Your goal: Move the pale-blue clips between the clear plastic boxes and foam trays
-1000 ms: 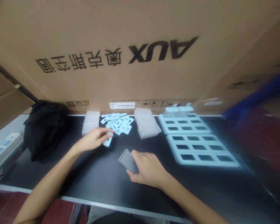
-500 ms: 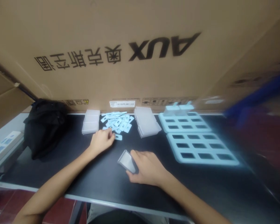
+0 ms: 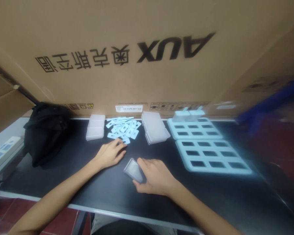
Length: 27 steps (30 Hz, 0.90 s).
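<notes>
My right hand point(image 3: 155, 176) is wrapped round a small translucent plastic cup point(image 3: 132, 170), tilted, its rim facing left. My left hand point(image 3: 110, 153) lies low over the table, thumb apart from the fingers. Its fingertips touch or nearly touch a light-blue flat piece point(image 3: 126, 140) at the front edge of a loose pile of light-blue slotted pieces point(image 3: 123, 127). To the right lie two light-blue racks point(image 3: 212, 141) with rectangular openings. In the far rack stand two translucent cups point(image 3: 182, 115) with blue tabs pointing up.
Translucent plastic boxes flank the pile, one on the left point(image 3: 95, 126) and one on the right point(image 3: 155, 127). A black bag point(image 3: 47, 133) sits at the left, beside a white power strip point(image 3: 6, 151). Behind the black table point(image 3: 93, 189) rises a large cardboard box point(image 3: 100, 85).
My left hand has shifted slightly right, and its fingers have spread. The front blue piece has turned and moved a little towards the pile. My right hand still holds the cup.
</notes>
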Motion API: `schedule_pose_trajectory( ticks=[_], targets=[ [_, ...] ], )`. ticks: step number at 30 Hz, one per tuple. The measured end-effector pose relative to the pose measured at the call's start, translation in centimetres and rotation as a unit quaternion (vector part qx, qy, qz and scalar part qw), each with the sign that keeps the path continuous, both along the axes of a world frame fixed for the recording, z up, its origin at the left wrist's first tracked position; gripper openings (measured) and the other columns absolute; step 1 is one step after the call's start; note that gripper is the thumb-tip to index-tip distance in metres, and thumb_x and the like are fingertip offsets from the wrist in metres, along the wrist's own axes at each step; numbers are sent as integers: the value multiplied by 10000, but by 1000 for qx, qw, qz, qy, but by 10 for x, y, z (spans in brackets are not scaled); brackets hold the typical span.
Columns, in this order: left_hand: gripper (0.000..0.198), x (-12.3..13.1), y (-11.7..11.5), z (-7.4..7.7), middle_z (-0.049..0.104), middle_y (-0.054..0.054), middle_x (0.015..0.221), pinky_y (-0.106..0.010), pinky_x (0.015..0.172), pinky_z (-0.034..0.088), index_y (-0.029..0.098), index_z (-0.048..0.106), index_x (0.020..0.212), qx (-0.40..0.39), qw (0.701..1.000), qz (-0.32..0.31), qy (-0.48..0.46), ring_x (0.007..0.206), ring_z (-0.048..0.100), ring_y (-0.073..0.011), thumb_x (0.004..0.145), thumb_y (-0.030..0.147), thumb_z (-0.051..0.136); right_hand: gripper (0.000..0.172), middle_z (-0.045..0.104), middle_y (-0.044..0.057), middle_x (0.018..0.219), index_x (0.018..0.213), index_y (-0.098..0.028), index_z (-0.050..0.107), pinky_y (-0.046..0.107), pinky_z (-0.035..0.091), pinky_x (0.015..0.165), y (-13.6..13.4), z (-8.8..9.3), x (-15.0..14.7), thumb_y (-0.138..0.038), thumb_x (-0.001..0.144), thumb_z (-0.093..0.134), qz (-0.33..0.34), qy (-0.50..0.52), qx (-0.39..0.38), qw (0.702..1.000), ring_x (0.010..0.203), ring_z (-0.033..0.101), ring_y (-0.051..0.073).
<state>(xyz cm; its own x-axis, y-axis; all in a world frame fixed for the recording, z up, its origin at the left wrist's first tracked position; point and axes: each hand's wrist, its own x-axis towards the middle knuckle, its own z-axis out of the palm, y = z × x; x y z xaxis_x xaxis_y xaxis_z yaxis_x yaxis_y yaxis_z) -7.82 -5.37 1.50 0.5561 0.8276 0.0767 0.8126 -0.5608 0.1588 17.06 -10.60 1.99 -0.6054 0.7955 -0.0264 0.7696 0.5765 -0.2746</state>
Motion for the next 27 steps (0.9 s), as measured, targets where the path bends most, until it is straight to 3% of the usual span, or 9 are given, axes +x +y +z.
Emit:
schedule_pose_trajectory(
  ticks=[10, 15, 19, 23, 27],
  targets=[
    [353, 0, 2, -5, 596, -87, 1337, -314, 748, 613, 255, 569, 1354, 21, 1000, 14, 4, 996, 706, -218, 1049, 375, 437, 384, 710, 63, 851, 952, -193, 583, 337, 417, 639, 2, -3, 1, -538, 796, 647, -9, 16, 4, 1000, 778, 686, 270],
    [276, 1, -4, -9, 637, -71, 1253, -280, 715, 589, 240, 576, 1271, 34, 999, -5, -41, 954, 708, -191, 1052, 342, 443, 301, 656, 82, 978, 1002, -194, 595, 341, 506, 699, 8, 17, 18, -434, 835, 667, 8, 112, 61, 992, 862, 659, 249],
    [229, 2, -8, -15, 681, -58, 1122, -260, 689, 551, 223, 604, 1198, 53, 995, -67, -52, 899, 705, -175, 1048, 300, 449, 364, 632, 120, 1135, 1249, -203, 573, 391, 550, 835, 44, 54, 50, -413, 952, 584, -18, 182, 135, 974, 999, 646, 263],
    [207, 3, -9, -18, 692, -43, 1036, -244, 651, 502, 214, 627, 1132, 68, 989, -123, -47, 831, 695, -150, 1043, 265, 447, 508, 668, 152, 1163, 1378, -171, 540, 495, 524, 920, 103, 82, 76, -484, 978, 551, -37, 126, 202, 971, 1106, 597, 327],
    [221, 4, -11, -19, 689, -29, 946, -246, 601, 454, 205, 641, 1064, 80, 983, -164, -35, 768, 677, -134, 1051, 262, 428, 475, 683, 160, 1221, 1337, -159, 584, 513, 507, 965, 146, 87, 56, -478, 989, 531, -7, 99, 205, 974, 1149, 586, 330]
  ],
)
